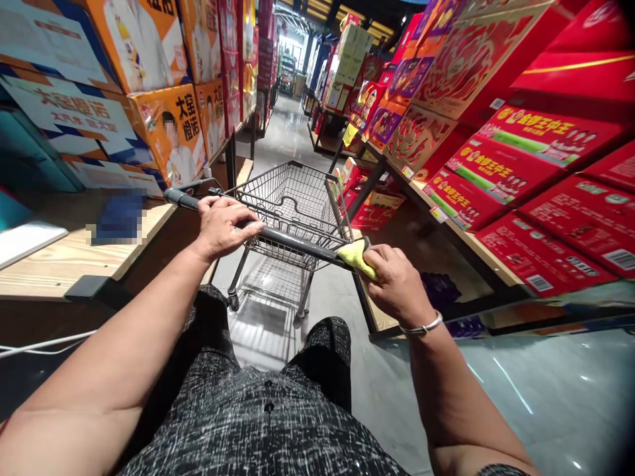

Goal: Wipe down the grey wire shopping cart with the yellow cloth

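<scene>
A grey wire shopping cart (312,169) stands before me, and no goods show in its basket. Around the left part of its dark handlebar (297,244) my left hand (224,226) is closed, the thumb lying along the bar. My right hand (397,281), with a silver bangle at the wrist, grips a yellow cloth (356,255) at the bar's right end. The cloth is folded over the bar there and touches it. Beneath the right palm, part of the cloth and the bar's end are hidden.
On the left, a wooden shelf (143,228) carries stacked orange drink cartons (163,132) and a blurred dark blue item (119,217). Red boxes (501,168) fill the right shelf, close to my right hand. A tiled aisle (288,119) runs ahead between the shelves.
</scene>
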Demonstrator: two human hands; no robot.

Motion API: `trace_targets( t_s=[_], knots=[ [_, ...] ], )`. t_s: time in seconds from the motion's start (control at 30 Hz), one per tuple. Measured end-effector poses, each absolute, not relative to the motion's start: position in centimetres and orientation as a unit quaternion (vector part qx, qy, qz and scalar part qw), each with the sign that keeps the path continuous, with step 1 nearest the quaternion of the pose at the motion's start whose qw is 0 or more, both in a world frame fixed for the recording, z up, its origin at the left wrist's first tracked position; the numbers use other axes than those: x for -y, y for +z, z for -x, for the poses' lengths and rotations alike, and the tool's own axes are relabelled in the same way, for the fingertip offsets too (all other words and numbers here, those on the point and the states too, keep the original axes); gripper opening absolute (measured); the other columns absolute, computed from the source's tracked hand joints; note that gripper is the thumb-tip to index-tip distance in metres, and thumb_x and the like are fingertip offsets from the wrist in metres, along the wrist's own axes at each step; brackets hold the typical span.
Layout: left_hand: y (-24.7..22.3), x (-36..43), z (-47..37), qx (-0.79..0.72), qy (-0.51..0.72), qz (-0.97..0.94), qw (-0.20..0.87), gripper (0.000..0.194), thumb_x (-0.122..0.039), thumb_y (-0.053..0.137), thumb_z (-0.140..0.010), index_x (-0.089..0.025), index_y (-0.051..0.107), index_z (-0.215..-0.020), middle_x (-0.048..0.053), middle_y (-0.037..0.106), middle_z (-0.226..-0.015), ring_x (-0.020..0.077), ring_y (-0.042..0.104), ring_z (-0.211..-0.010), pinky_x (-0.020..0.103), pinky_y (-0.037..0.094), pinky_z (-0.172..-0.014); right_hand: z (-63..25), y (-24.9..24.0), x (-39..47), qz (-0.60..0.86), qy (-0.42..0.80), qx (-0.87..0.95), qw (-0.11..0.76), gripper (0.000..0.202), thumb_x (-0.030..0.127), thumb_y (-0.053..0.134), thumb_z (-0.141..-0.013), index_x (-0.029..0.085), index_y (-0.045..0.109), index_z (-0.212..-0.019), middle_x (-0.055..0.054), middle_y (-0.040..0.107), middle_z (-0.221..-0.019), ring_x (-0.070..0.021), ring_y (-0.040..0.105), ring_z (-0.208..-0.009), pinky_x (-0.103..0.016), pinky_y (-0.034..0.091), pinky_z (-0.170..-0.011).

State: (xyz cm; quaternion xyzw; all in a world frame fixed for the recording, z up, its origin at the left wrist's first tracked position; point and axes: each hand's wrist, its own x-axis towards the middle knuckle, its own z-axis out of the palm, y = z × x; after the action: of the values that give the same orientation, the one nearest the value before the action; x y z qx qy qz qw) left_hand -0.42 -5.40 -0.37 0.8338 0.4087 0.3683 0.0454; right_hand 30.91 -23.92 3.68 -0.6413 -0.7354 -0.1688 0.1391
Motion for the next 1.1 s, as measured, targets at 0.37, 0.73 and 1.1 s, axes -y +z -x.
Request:
trace_targets(
  t_s=[0.37, 0.73, 1.1],
  knots=[
    [-0.6, 2.1, -0.4, -0.476, 0.4, -0.782, 0.048, 0.029, -0.042, 0.049, -0.093, -0.028, 0.073, -0.098, 0.005, 0.069, -0.115, 0.0312, 0.042, -0.127, 0.058, 0.012, -0.114, -36.8, 0.2, 12.9, 0.63, 0.112, 0.656, 0.401, 0.033, 0.048, 0.069, -0.073, 0.019, 0.07, -0.091, -0.005, 0.065, -0.093, -0.0192, 0.059, -0.085, -0.035, 0.047, -0.083],
    [-1.2, 10.0, -8.2, -0.348, 0.345, -0.867, 0.089, 0.026, -0.045, 0.054, -0.096, -0.032, 0.077, -0.095, -0.001, 0.064, -0.134, 0.0304, 0.039, -0.137, 0.063, 0.001, -0.117, -35.4, -2.9, 13.0, 0.581, 0.322, 0.501, 0.554, 0.055, 0.062, 0.078, -0.06, 0.021, 0.066, -0.094, 0.0, 0.066, -0.078, -0.0163, 0.058, -0.068, -0.03, 0.049, -0.066],
    [-2.0, 5.2, -4.3, -0.475, 0.328, -0.812, 0.085, 0.057, -0.038, 0.052, -0.086, -0.034, 0.054, -0.143, 0.003, 0.027, -0.164, 0.0392, 0.011, -0.152, 0.066, 0.008, -0.119, -28.8, -4.2, 11.7, 0.552, 0.291, 0.52, 0.583, 0.06, 0.065, 0.07, -0.071, 0.022, 0.064, -0.112, -0.007, 0.071, -0.108, -0.0241, 0.066, -0.1, -0.037, 0.056, -0.087]
  ],
)
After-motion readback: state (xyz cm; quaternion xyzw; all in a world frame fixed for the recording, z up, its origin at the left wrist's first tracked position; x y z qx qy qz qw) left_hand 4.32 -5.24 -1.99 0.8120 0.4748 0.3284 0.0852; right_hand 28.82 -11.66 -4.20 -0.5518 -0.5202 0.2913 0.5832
